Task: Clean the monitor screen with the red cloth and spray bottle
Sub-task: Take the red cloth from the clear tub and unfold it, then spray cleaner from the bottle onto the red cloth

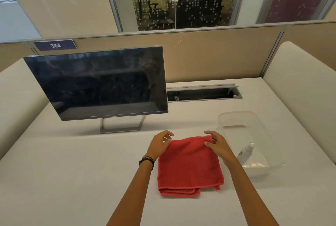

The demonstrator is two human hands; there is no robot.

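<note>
- Monitor: one. Screen dark, with smears and reflections on the glass. It tilts back on one open metal frame stand, which sits on the white counter.
- Red cloth: one, folded into a rough square of several layers. It lies flat on the counter in front of the monitor, slightly right of the stand and not touching it.
- Hands: two, both at the cloth edge nearest the monitor.
- Left hand: fingers curled, pinching the cloth corner closer to the stand. A few dark bands on that wrist.
- Right hand: thumb on top of the other monitor-side corner, fingers curled over the edge, grasping the cloth.
- Spray bottle: one, white, lying tilted inside the tub, cap end towards the monitor side.
- Clear plastic tub: one, on the counter in front of the monitor and to its right, further right than the cloth and just beside it.
- Cable slot: one, open, set into the counter directly right of the monitor's lower half.
- Number plate: one, reads "384", on the partition behind the monitor, above its top left corner.
</note>
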